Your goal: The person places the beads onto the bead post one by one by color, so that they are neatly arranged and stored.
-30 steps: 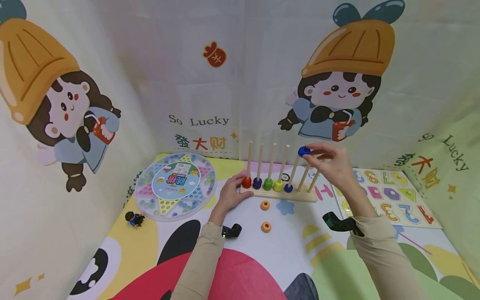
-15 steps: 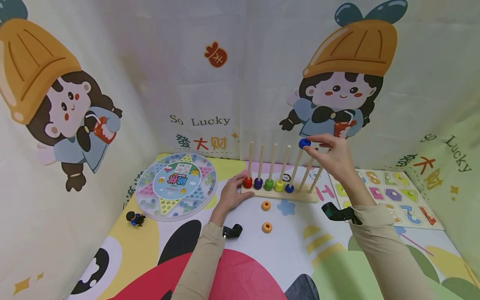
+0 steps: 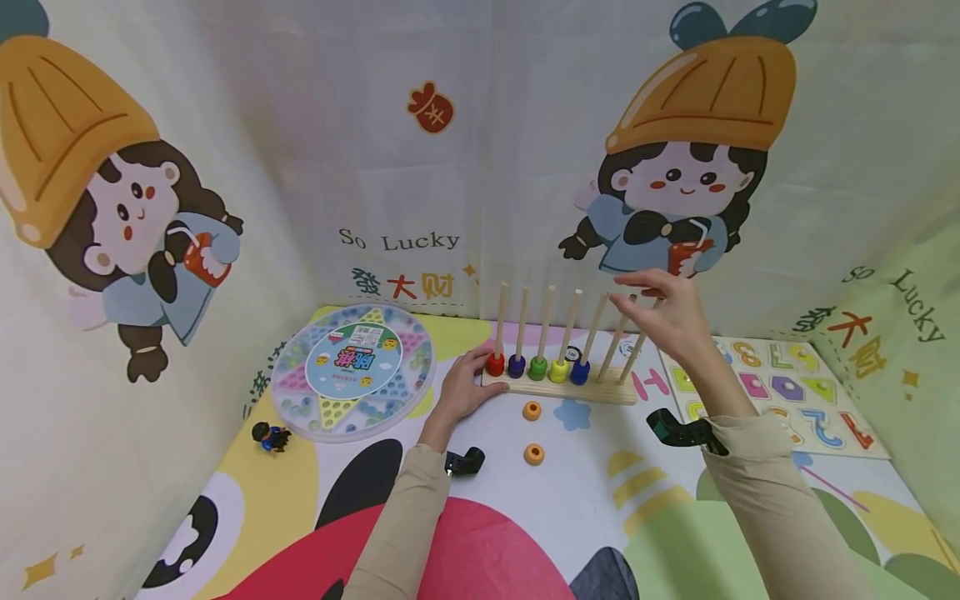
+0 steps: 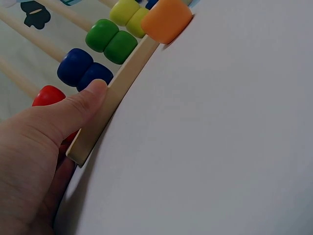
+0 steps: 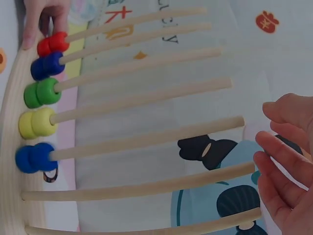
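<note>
My left hand [image 3: 467, 387] grips the left end of a wooden peg rack's base [image 3: 577, 390], thumb along the front edge in the left wrist view. Red beads [image 5: 53, 44], dark blue beads [image 5: 47, 65], green beads [image 5: 42, 93], yellow beads [image 5: 37, 123] and blue beads [image 5: 35, 157] sit in stacks of two at the bottoms of the first pegs. The two rightmost pegs [image 5: 142, 188] are bare. Beside the top of the blue beads' peg, my right hand [image 3: 663, 312] hovers with thumb and fingers apart, holding nothing. Two orange beads [image 3: 532, 411] lie on the table before the rack.
A round marble game board [image 3: 352, 417] lies left of the rack, with a small toy figure [image 3: 270, 437] in front of it. At the right lies a number and shape puzzle board [image 3: 787, 392]. A printed curtain [image 3: 525, 167] hangs behind.
My right hand has raised a blue bead to the top of its peg and let it go. The bead now rests on the lower blue one. My left hand has stayed put.
</note>
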Demonstrator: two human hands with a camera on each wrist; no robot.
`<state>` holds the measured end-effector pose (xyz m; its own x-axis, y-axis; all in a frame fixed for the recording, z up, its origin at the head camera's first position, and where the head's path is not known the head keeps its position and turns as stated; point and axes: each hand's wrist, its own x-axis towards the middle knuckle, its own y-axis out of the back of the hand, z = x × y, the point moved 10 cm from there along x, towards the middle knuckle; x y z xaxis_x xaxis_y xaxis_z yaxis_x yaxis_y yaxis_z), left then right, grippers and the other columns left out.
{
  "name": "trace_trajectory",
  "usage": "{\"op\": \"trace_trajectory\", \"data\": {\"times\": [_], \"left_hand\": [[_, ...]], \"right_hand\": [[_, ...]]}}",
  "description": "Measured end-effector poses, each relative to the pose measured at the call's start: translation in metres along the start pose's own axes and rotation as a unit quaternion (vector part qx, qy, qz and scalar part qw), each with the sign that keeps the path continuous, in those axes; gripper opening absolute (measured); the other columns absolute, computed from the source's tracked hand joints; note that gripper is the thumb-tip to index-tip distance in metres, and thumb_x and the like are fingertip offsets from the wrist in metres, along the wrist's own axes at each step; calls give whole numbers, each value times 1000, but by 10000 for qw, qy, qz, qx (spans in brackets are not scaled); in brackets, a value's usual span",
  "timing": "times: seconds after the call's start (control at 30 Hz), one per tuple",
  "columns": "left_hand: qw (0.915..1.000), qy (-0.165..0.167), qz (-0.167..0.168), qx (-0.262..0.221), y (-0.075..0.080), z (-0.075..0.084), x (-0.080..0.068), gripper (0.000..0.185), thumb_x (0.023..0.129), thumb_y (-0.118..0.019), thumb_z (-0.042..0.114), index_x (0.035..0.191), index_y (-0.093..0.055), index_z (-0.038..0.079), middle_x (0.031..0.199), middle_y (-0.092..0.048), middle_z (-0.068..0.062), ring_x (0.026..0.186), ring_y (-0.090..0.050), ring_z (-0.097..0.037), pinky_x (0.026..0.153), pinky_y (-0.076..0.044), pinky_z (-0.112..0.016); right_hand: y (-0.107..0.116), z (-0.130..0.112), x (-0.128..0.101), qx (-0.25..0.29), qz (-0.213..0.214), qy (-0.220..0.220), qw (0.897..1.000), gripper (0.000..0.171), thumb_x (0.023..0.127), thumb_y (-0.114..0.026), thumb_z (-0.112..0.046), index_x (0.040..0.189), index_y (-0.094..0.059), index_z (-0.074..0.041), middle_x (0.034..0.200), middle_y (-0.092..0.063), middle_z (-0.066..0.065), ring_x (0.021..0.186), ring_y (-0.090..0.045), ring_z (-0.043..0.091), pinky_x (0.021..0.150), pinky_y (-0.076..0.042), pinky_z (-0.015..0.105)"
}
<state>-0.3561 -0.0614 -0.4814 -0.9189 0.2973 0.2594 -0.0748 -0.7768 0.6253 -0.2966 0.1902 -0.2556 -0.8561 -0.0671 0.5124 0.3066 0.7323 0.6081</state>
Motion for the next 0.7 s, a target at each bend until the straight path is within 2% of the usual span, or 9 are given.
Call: {"op": "trace_trajectory", "data": {"times": [0.1, 0.23, 0.33, 0.57, 0.7], "left_hand": [[10000, 19, -21, 16, 0, 0, 0, 68, 82, -82, 33, 134, -59, -3, 147, -48, -14, 122, -52, -32, 99, -47, -43], [10000, 14, -28, 35, -1, -1, 1, 68, 82, -82, 33, 134, -58, -3, 147, -48, -13, 122, -52, -32, 99, -47, -43], [10000, -14, -2, 55, -1, -1, 1, 68, 82, -82, 33, 134, -59, -3, 147, -48, -13, 121, -52, -31, 98, -48, -42], [10000, 33, -19, 0, -1, -2, 1, 68, 81, -82, 32, 134, -58, -3, 147, -48, -12, 121, -52, -31, 98, -48, -42], [10000, 49, -28, -7, 0, -1, 1, 67, 82, -82, 31, 134, -58, -3, 147, -47, -12, 122, -52, -31, 99, -47, -42]], "right_hand": [[3, -4, -7, 121, 102, 146, 9998, 25, 92, -71, -12, 112, -71, 3, 110, -69, 19, 102, -60, 28, 88, -46, 24], [1, -7, -21, 415, 123, 338, 9985, 23, 90, -71, -7, 112, -71, 3, 108, -71, 17, 95, -62, 8, 84, -46, 14], [-9, -5, -32, 639, 21, 378, 9972, 22, 88, -72, -3, 110, -72, 3, 104, -71, 18, 91, -60, -2, 82, -49, 15], [-50, 12, -50, 732, -388, 184, 9964, 21, 89, -73, -5, 109, -72, 1, 103, -72, 15, 91, -67, 22, 81, -53, 23], [-75, 24, -59, 1035, -607, 18, 9928, 22, 87, -74, -4, 108, -72, 3, 102, -72, 17, 89, -68, 21, 81, -55, 27]]}}
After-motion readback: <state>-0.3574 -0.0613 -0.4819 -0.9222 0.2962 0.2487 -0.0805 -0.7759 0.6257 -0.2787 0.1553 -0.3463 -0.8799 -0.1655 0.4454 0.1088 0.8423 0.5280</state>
